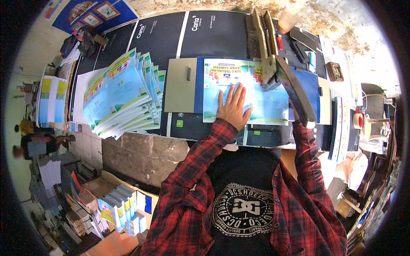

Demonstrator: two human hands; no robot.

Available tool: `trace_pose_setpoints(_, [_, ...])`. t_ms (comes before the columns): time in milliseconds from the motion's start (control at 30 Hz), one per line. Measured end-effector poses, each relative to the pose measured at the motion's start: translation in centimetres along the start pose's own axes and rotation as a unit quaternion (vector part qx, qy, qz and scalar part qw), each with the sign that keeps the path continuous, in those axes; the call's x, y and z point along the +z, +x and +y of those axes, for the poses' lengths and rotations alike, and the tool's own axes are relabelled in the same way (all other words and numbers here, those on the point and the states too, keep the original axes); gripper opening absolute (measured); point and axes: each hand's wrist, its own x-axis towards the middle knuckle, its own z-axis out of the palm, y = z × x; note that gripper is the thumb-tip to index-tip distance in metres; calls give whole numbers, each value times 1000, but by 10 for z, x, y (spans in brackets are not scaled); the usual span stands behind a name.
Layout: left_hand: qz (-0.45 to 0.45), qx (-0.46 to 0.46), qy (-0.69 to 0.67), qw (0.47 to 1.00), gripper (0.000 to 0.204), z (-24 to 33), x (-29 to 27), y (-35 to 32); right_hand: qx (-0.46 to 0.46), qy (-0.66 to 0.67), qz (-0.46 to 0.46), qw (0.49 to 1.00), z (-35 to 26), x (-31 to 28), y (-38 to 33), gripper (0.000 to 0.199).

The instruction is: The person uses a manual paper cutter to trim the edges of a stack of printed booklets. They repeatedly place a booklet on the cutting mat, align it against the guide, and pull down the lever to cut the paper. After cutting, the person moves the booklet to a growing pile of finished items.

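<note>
My left hand [232, 104] lies flat, fingers spread, on an open light-blue printed cover sheet [271, 109]. The sheet rests over a blue board [199, 85] with a grey panel [178, 83] at its left. A metal device with a long dark lever [294, 85], resembling a long-reach stapler, stands over the sheet's right half. Just behind the lever's near end is my right hand [293, 112], mostly covered by it. Its fingers are hidden, so whether it grips anything does not show. Left of the board, many similar printed sheets [124, 94] lie fanned in an overlapping pile.
A small brown box [334, 71], a red cylindrical item [279, 42] and a tape roll [358, 120] are at the right. Stacked booklets [339, 128] lie along the right side. More printed stacks [52, 100] stand far left; bundled booklets [121, 209] sit lower left.
</note>
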Motion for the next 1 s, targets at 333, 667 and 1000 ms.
trace_pose_setpoints(333, [2, -13, 39, 999, 70, -42, -19, -14, 79, -151, -8, 985, -23, 58, -15, 44])
trace_pose_setpoints(667, [9, -7, 34, 999, 70, -42, -23, -9, -241, -437, -147, 854, -242, 139, -41, 50])
trace_pose_setpoints(1000, [6, 5, 21, 1000, 71, -37, -21, -8, -305, -648, -76, 694, -103, 157, -100, 95])
